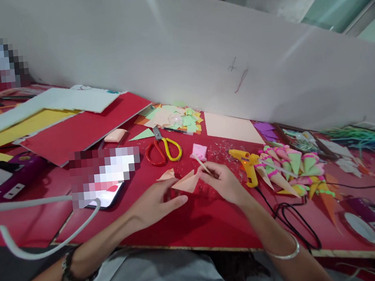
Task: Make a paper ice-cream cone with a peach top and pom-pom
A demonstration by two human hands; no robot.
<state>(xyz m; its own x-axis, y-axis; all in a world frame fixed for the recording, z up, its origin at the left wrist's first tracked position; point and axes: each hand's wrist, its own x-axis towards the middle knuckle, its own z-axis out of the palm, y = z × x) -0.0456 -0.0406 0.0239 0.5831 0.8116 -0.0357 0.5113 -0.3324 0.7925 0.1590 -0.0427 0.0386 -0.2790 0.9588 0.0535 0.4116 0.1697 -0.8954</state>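
Note:
My right hand is closed in a pinch around a thin pale stick, its far end close to a small pink packet-like piece. A peach paper triangle lies between my hands, one end by my right fingertips; whether they also grip it I cannot tell. My left hand is open, thumb stretched out below the triangle. Its fingertips reach a second peach paper piece. Beyond the hands rest scissors with red and yellow handles. To the right is a yellow hot glue gun.
Several paper cones are heaped on the right, near a black cord. Cut paper pieces and a peach sheet lie at the back. A phone, white cable and red board are on the left.

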